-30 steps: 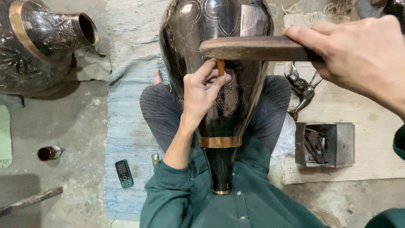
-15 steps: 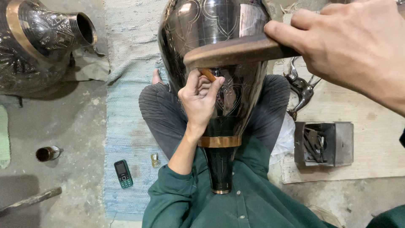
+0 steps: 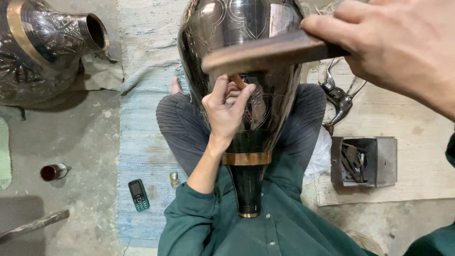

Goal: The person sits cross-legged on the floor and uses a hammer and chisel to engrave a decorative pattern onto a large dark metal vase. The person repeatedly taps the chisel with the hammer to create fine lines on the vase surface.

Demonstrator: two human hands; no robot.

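**Hand engraving on a dark metal vase, both hands engaged**

Nearest the camera, your right hand [image 3: 398, 47] is closed around the handle end of a flat wooden mallet [image 3: 265, 50], fingers wrapped over the top. The mallet's head lies across the upper body of the vase, directly above the butt of the chisel.

Below it, your left hand [image 3: 227, 111] is closed on a small wood-handled chisel [image 3: 237, 81], pinched between thumb and fingers. The tip is hidden behind the hand, so contact with the metal cannot be confirmed. The heel of that hand lies against the vase wall.

The dark engraved vase [image 3: 246, 28] rests in your lap between your crossed legs, neck pointing toward your body, a copper band [image 3: 246, 158] ringing it where the body narrows. Fine scribed patterns show on its upper surface.

On the floor beyond, a blue woven mat [image 3: 142, 76] lies under your legs, with a small mobile phone [image 3: 138, 194] on its near left part. To your right, an open metal box of tools [image 3: 362, 161] sits on a pale board. At far left, a second ornate vessel [image 3: 42, 42] lies on its side, and a small dark-red bottle [image 3: 52, 171] rests on the concrete.
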